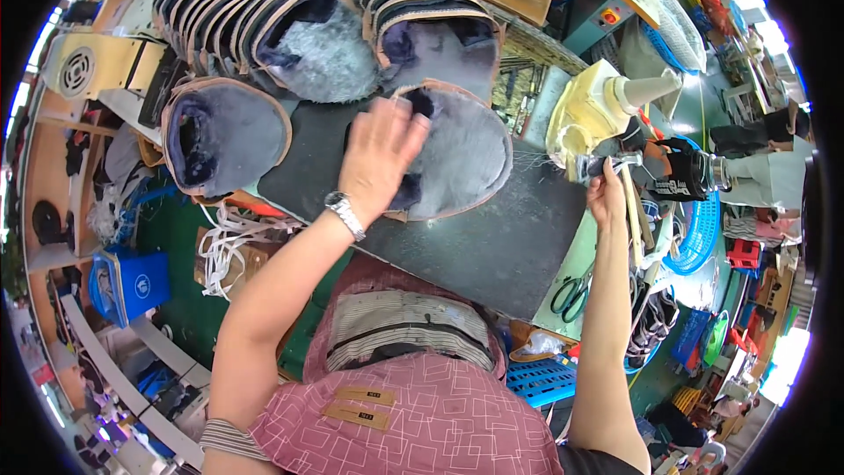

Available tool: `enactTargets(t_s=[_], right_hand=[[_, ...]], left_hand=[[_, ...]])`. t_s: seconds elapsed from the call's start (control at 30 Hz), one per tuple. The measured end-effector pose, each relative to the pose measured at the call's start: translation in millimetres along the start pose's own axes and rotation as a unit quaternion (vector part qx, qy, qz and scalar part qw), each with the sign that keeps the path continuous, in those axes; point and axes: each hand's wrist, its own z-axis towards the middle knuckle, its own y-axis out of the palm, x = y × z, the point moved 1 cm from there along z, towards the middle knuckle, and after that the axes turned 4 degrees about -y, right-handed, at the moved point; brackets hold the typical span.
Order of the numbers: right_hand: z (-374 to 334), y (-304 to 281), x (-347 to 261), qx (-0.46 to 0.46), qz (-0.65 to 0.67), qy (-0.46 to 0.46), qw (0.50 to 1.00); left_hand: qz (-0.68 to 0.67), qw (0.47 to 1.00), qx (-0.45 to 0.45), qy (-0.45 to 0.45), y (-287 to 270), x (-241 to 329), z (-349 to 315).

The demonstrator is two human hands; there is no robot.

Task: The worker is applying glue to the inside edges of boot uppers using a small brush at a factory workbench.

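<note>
A rounded grey plush piece (466, 154) with a tan edge and dark furry openings lies on the black tabletop. Over its left side is my left hand (380, 154), fingers stretched and slightly blurred, gripping nothing. Fine loose threads (538, 161) run from the piece's right edge toward the yellowish machine (587, 110). Beside that machine's metal end, my right hand (607, 198) is closed, fingertips pinched at a small dark part. What exactly they hold is hard to make out.
Stacked plush pieces (321, 48) stand at the back, with another single piece (230, 136) at left. The black tabletop (492, 259) ends close in front of me. Green-handled scissors (571, 297) lie near its right corner. A blue bin (132, 286) stands at lower left.
</note>
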Motion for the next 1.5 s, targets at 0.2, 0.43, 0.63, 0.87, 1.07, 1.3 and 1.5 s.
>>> enactTargets(t_s=[0.2, 0.43, 0.63, 0.87, 1.07, 1.3, 1.5], right_hand=[[-112, 116, 98, -0.303, 0.094, 0.094, 0.944], [-140, 126, 152, -0.254, -0.040, 0.050, 0.965], [-162, 128, 157, -0.295, -0.199, -0.081, 0.931], [-175, 148, 168, -0.302, -0.414, -0.267, 0.816], [-168, 155, 74, -0.225, -0.177, -0.104, 0.953], [-50, 235, -17, -0.213, -0.438, -0.372, 0.790], [-2, 309, 13, -0.148, -0.757, -0.471, 0.429]], left_hand=[[-0.094, 0.906, -0.404, -0.080, 22, 48, -36], [-0.263, 0.918, -0.108, -0.276, 49, 44, -96], [-0.314, 0.796, -0.320, -0.406, 57, 27, -83], [-0.389, 0.782, -0.322, -0.366, 51, 23, -80], [-0.306, 0.905, -0.264, -0.132, 16, 38, -98], [-0.114, 0.963, 0.029, -0.241, -13, 0, -33], [-0.256, 0.865, 0.021, -0.431, -29, -106, -84]])
